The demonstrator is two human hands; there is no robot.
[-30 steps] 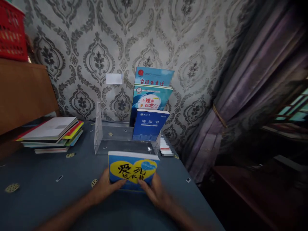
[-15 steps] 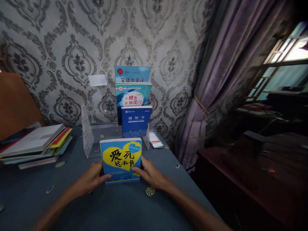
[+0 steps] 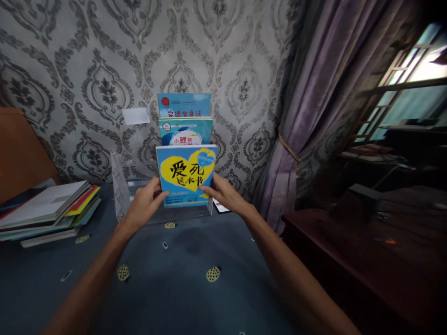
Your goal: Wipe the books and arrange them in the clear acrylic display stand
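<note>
A blue book with a yellow heart on its cover (image 3: 186,174) is held upright between my two hands. My left hand (image 3: 148,200) grips its lower left edge, thumb on the front. At the lower right edge my right hand (image 3: 225,190) is closed on it the same way. Right behind it is a clear acrylic book rack (image 3: 120,195). In the rack stand a teal book (image 3: 185,128) and, farther back and higher, a light blue book (image 3: 185,104). The held book hides the dark blue book in front of these. Whether it touches the rack I cannot tell.
A pile of books and papers (image 3: 52,204) lies on the left of the blue-grey tablecloth (image 3: 167,288). Past the table's right edge stand a purple curtain (image 3: 307,116) and a dark red desk (image 3: 331,242). A white item (image 3: 220,207) lies by my right hand.
Both hands have raised the heart-covered book and moved it away from me, up to the rack. It now covers the dark blue book that showed before. The view has shifted slightly.
</note>
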